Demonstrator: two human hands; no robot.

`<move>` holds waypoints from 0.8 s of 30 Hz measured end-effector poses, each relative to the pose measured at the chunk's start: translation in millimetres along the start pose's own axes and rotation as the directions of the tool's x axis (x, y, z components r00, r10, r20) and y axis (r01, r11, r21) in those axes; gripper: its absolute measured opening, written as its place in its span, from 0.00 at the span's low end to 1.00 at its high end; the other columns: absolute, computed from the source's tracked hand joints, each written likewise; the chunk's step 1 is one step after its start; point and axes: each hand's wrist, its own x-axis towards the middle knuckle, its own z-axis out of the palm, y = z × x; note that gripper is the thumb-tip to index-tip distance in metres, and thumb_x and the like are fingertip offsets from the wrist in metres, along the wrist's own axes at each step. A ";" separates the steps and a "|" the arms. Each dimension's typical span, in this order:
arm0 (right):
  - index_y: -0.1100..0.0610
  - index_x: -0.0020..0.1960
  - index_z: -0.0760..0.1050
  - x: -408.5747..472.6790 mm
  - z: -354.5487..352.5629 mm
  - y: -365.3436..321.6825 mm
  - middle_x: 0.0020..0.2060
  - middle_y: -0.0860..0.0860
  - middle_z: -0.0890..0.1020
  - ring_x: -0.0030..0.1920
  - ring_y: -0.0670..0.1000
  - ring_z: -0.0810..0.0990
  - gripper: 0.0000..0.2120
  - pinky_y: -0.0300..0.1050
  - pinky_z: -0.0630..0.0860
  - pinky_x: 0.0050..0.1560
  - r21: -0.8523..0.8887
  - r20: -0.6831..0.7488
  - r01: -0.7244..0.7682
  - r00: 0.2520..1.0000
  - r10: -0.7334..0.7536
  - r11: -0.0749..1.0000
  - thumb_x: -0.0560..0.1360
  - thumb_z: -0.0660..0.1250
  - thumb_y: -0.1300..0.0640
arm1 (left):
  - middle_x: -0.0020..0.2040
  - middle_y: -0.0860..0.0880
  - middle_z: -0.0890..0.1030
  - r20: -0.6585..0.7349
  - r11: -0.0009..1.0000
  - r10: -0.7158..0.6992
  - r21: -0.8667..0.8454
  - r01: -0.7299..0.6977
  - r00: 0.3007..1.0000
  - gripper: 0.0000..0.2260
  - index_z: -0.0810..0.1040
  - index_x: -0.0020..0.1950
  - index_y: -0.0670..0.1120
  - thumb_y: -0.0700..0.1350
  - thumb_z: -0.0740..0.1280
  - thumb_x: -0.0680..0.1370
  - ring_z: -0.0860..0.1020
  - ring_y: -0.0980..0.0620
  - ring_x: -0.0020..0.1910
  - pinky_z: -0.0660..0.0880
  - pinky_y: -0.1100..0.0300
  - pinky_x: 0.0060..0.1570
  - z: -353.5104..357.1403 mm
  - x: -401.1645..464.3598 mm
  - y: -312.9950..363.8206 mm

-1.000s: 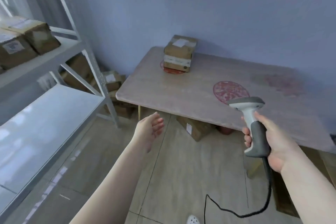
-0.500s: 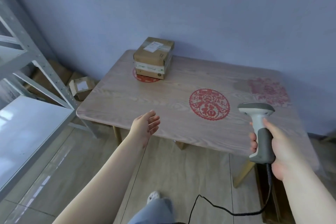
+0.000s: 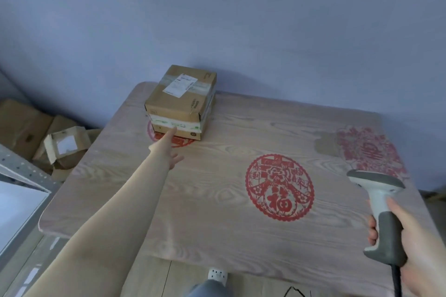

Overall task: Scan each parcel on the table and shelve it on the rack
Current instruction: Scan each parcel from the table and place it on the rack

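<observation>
You had closed in on the table since a second ago, and the rack, which had filled your left side, slid to the edge of view. Two parcels sat stacked at the far left corner, just ahead of your left grip, which had reached out flat and released, fingertips near the lower box but not clearly touching. Your right grip stayed clenched on the scanner, well to the right of the stack. Judging from this, neither parcel was scanned yet; lifting the top one looked next.
</observation>
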 end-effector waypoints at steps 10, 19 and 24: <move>0.56 0.56 0.77 46.8 67.8 -35.7 0.28 0.51 0.74 0.27 0.51 0.69 0.29 0.47 0.61 0.35 0.002 0.139 -0.130 0.982 0.129 0.991 0.67 0.70 0.34 | 0.81 0.43 0.56 -0.186 0.983 0.060 0.184 -0.025 0.981 0.60 0.42 0.82 0.51 0.70 0.74 0.63 0.72 0.35 0.70 0.59 0.36 0.72 54.6 101.2 81.3; 0.60 0.53 0.76 77.9 74.0 -43.4 0.28 0.52 0.75 0.26 0.51 0.69 0.18 0.48 0.65 0.36 -0.068 0.054 -0.162 0.985 0.166 0.984 0.80 0.60 0.44 | 0.68 0.46 0.74 -0.092 0.990 0.073 0.130 -0.061 0.993 0.41 0.63 0.71 0.47 0.52 0.82 0.65 0.77 0.41 0.62 0.75 0.35 0.60 59.7 123.8 85.5; 0.59 0.55 0.76 86.4 73.6 -48.3 0.28 0.52 0.76 0.29 0.51 0.69 0.19 0.47 0.66 0.37 -0.077 0.099 -0.155 0.982 0.162 0.985 0.79 0.61 0.44 | 0.63 0.46 0.78 -0.024 0.995 0.036 0.091 -0.034 0.999 0.52 0.67 0.71 0.47 0.53 0.86 0.52 0.80 0.39 0.55 0.82 0.40 0.41 57.7 133.0 29.3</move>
